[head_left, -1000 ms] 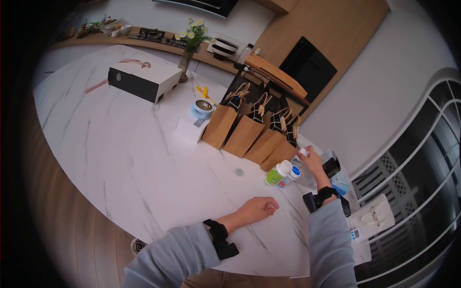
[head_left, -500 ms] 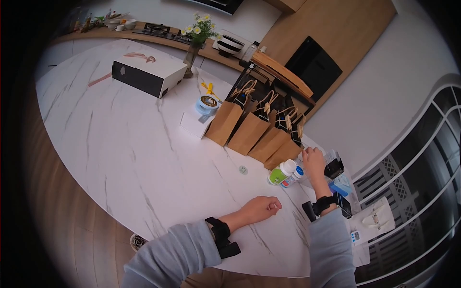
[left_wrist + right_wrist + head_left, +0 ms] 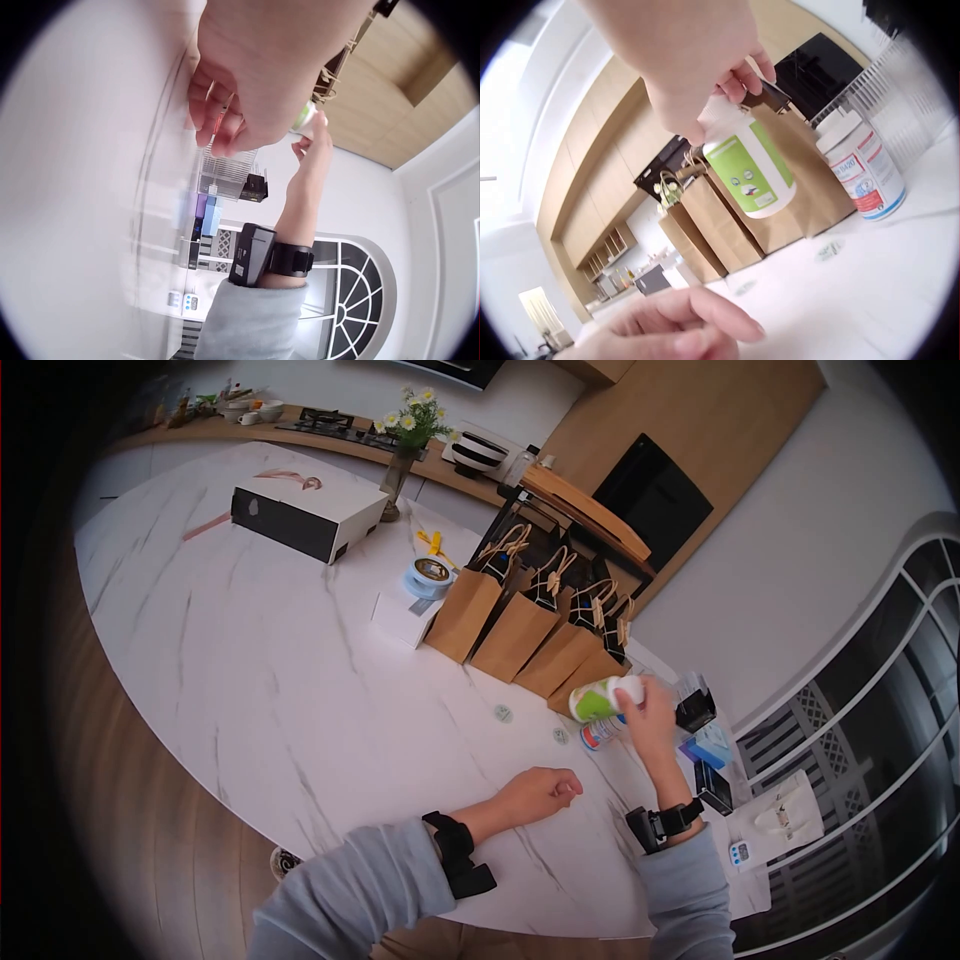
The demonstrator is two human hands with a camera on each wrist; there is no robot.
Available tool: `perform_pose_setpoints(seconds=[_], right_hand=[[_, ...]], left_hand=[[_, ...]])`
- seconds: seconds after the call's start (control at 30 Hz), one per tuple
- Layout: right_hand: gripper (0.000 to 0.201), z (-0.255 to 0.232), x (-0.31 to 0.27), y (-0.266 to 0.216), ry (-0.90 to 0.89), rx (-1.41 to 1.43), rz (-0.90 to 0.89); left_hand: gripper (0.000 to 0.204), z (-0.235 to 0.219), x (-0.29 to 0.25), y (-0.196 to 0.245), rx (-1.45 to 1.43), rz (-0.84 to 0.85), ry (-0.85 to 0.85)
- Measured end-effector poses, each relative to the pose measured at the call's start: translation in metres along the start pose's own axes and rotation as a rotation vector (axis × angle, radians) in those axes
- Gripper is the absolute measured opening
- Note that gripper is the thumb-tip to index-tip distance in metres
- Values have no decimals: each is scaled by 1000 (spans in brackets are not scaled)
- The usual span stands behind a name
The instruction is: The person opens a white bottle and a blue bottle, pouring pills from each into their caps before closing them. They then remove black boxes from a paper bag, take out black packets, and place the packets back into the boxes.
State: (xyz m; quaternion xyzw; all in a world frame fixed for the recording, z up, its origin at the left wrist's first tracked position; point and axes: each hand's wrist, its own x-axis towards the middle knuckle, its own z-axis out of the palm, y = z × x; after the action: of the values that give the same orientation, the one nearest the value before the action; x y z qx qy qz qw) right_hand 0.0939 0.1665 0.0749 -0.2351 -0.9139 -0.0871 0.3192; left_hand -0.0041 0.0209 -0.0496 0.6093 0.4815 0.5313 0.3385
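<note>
And the right hand (image 3: 652, 717) grips the green bottle (image 3: 744, 171) by its cap, tilted in the air before the bags (image 3: 512, 642)! The white bottle (image 3: 864, 176) (red label) stands near them; the left hand (image 3: 540, 796), this side of the bags, curls loosely round nothing.

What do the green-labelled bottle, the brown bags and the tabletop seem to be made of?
Bottle: probably plastic, judging by its smooth, opaque white body.
Bags: likely paper, with a matte brown surface and crisp folds.
Tabletop: glossy, since it mirrors nearby things; grey veins suggest marble, but printed imitation is possible.
</note>
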Motion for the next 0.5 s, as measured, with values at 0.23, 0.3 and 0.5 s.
perform_pose_setpoints(seconds=[0.23, 0.3, 0.5], right_hand=[[34, -21, 11, 68, 423, 380, 360], [35, -14, 11, 92, 489, 372, 385], [43, 16, 4, 143, 250, 23, 350]], left_hand=[[18, 0, 0, 2, 27, -23, -7], [17, 1, 0, 1, 28, -13, -1], [18, -1, -1, 1, 36, -23, -13]])
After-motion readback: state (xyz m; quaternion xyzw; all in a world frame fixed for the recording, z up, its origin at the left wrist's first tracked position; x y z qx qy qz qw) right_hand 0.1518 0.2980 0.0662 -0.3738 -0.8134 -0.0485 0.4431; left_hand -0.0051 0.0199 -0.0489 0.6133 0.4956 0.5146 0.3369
